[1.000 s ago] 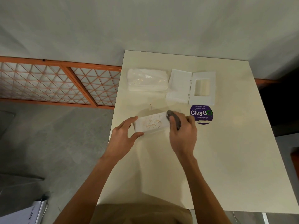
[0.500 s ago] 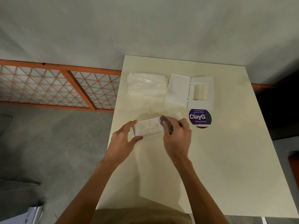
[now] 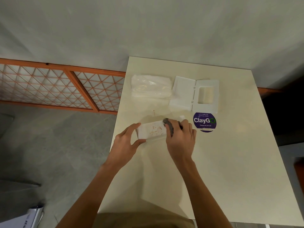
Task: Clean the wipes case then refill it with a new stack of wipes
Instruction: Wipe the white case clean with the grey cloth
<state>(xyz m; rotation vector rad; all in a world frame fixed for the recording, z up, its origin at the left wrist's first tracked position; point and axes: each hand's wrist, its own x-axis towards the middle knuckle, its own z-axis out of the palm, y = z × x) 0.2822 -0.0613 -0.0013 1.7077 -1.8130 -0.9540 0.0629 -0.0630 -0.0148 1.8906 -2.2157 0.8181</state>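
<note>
The white wipes case tray (image 3: 152,131) lies on the cream table (image 3: 222,162), its inside speckled with reddish crumbs. My left hand (image 3: 126,143) grips its left end between thumb and fingers. My right hand (image 3: 181,139) holds a dark grey cloth (image 3: 169,127) pressed into the tray's right half. The case's white lid (image 3: 195,95), flap open, lies behind. A wrapped stack of new wipes (image 3: 150,86) sits to the lid's left.
A round purple ClayGo sticker (image 3: 204,122) is on the table right of my right hand. A small red crumb (image 3: 154,111) lies behind the tray. An orange lattice panel (image 3: 57,87) stands off the table's left edge over grey floor.
My right hand with the cloth slid left inside the tray, then back a little to the right. My left hand kept its hold on the tray's left end.
</note>
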